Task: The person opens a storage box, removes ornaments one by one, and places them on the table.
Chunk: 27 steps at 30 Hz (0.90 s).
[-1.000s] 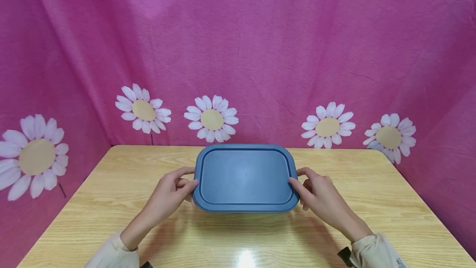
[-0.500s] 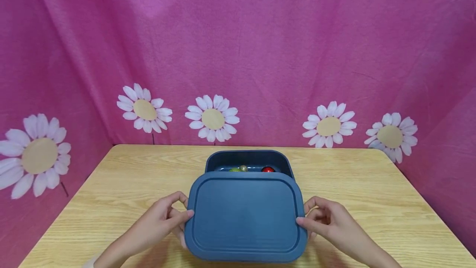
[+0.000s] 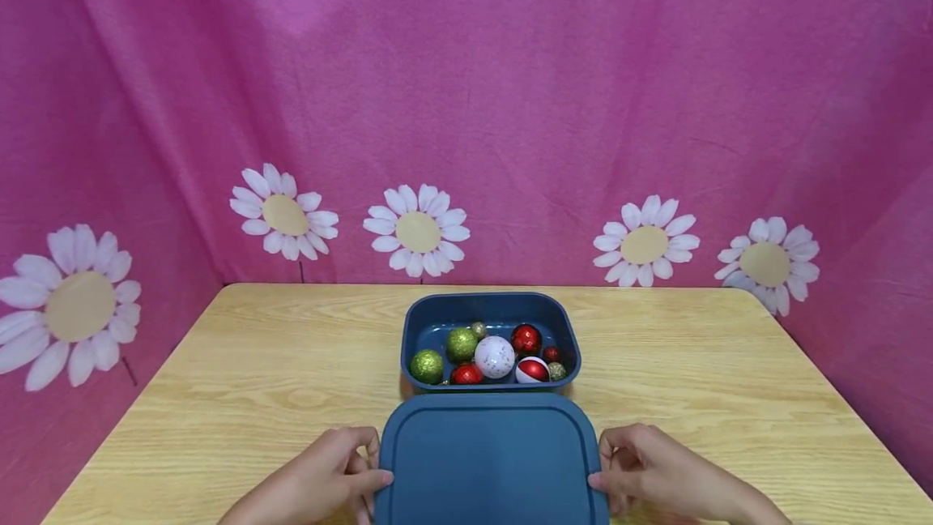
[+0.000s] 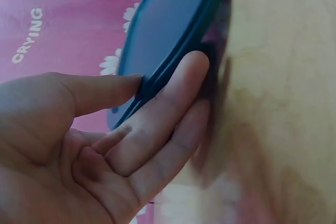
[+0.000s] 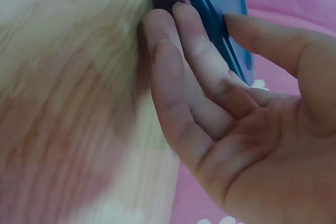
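Observation:
A blue rectangular lid [image 3: 492, 460] with rounded corners is at the near edge of the head view, its lower part cut off. My left hand [image 3: 321, 472] pinches its left edge, thumb on top and fingers beneath. On the opposite edge, my right hand [image 3: 659, 472] pinches the lid the same way. Just beyond the lid stands a dark blue box [image 3: 490, 299] without its cover. Inside lie several balls: a white speckled ball [image 3: 495, 357], green balls [image 3: 462, 344], red balls [image 3: 526, 339], a red-and-white ball [image 3: 533, 370] and small gold ones.
The box stands on a light wooden table [image 3: 291, 363] with rounded far corners. Behind and at both sides hangs a pink cloth [image 3: 510, 104] printed with white daisies. In the left wrist view the cloth also bears white lettering [image 4: 27, 35].
Both hands have lifted the lid off the box and drawn it toward the near edge. The box and the balls in it have come into view.

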Available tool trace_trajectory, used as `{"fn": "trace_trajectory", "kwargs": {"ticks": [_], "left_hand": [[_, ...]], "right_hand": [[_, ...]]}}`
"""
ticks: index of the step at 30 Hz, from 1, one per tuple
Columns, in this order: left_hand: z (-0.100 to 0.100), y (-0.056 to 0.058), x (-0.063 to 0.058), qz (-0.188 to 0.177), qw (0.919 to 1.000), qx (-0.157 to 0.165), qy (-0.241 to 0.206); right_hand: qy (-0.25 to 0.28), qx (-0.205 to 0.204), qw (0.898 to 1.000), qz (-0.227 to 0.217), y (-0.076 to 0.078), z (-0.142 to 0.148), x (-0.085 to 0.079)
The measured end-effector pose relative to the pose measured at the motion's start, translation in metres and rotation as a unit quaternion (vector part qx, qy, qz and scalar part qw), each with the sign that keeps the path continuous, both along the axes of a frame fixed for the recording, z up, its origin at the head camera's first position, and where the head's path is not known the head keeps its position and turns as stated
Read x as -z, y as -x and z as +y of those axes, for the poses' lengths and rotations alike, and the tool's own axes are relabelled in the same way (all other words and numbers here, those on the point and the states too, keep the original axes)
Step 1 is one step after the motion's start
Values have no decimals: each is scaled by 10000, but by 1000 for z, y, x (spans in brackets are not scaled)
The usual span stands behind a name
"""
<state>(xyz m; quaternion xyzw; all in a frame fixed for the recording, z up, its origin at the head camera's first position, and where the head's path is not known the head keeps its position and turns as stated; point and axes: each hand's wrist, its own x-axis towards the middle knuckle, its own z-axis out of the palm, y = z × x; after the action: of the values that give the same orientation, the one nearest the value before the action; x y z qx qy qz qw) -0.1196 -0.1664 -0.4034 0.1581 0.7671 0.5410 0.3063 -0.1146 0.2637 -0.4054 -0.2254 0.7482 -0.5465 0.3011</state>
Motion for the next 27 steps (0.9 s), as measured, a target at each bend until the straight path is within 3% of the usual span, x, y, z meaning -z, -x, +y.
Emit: {"fn": "trace_trajectory", "kwargs": {"ticks": [5,11,15,22,27], "left_hand": [[5,2,8,126,9991,10,411],[13,2,9,556,9943,-149,899],[14,2,10,684,9909,-270,1128],[11,2,14,1112,9846,-230,1330],[10,2,16,1129,9835,-205,1399]], "right_hand": [[-332,86,9994,19,2,0,7],[-758,483,9960,13,3,-2,10],[-845,531,9950,59,2,-2,11],[-1087,655,9918,124,3,-9,14],[-1258,695,9894,218,4,-12,14]]}}
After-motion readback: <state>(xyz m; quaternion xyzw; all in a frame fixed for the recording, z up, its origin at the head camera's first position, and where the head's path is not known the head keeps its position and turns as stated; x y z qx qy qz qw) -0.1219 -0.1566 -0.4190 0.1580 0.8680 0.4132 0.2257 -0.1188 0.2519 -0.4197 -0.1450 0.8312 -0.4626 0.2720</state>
